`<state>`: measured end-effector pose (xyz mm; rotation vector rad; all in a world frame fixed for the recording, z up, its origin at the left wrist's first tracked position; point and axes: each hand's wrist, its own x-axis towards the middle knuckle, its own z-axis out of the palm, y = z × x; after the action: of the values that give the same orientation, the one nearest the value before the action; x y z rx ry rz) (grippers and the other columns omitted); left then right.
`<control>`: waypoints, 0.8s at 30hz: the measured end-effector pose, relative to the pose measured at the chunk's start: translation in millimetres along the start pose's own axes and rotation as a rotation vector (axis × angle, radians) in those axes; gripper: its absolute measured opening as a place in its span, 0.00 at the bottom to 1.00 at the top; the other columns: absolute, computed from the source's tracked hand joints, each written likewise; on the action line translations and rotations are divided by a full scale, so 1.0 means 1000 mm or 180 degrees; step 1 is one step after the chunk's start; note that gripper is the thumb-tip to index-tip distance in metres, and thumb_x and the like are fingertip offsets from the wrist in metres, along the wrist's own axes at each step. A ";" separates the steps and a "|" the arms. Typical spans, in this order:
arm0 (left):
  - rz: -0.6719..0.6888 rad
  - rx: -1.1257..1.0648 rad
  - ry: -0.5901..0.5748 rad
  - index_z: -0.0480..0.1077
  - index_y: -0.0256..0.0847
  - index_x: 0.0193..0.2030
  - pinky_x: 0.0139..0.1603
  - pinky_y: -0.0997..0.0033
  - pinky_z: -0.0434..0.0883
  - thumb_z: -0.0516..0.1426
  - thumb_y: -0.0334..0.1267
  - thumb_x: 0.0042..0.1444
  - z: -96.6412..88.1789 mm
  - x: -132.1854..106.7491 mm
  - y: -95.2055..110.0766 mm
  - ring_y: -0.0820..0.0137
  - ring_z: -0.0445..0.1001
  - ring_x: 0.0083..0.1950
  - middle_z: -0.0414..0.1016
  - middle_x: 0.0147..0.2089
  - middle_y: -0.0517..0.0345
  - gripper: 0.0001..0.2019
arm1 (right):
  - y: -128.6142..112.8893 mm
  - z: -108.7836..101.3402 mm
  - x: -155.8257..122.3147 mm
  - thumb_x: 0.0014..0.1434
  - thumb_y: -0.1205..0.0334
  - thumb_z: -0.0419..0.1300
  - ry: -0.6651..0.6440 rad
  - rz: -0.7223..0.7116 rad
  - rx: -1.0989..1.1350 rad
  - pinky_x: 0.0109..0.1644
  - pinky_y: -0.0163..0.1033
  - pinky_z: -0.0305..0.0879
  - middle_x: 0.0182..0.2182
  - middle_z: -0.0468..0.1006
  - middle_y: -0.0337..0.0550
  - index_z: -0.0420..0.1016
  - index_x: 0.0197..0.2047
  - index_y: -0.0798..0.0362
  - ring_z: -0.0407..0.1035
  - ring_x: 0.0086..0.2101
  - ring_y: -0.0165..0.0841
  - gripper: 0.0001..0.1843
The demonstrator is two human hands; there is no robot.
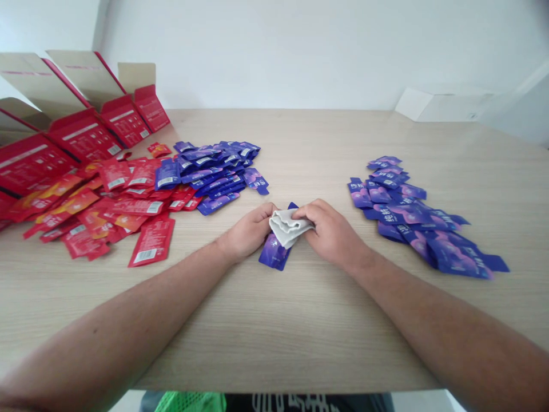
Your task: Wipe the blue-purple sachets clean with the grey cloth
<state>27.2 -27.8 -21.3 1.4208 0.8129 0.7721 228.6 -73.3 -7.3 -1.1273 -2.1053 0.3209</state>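
Note:
A purple pouch (274, 254) lies on the table in front of me, partly covered by a folded white cloth (286, 226). My right hand (332, 232) is closed on the cloth, which rests over the pouch's middle. At the pouch's left edge, my left hand (251, 229) has its fingers closed, pinching the pouch next to the cloth; its fingertips are partly hidden. To the right, several purple pouches (398, 212) overlap in a slanting row. Another heap of purple pouches (218, 171) lies beyond my left hand.
Red and orange pouches (150, 240) are piled on the left, touching the purple heap. Behind them stand several open red boxes (86, 134). A white box-like object (441, 107) sits at the back right against the wall. Something green and meshed (191, 401) shows below the table's front edge.

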 end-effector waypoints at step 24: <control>0.0571 0.1077 -0.0261 0.74 0.39 0.44 0.50 0.66 0.66 0.52 0.42 0.62 0.006 -0.003 0.009 0.65 0.72 0.46 0.76 0.44 0.56 0.13 | 0.012 -0.004 0.006 0.53 0.78 0.58 0.0001 0.0089 0.0072 0.48 0.39 0.64 0.39 0.73 0.41 0.72 0.42 0.51 0.68 0.42 0.34 0.16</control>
<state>31.1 -33.0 -12.1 1.8354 0.7847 0.7290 236.6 -62.3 -8.0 -1.1443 -2.0822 0.3566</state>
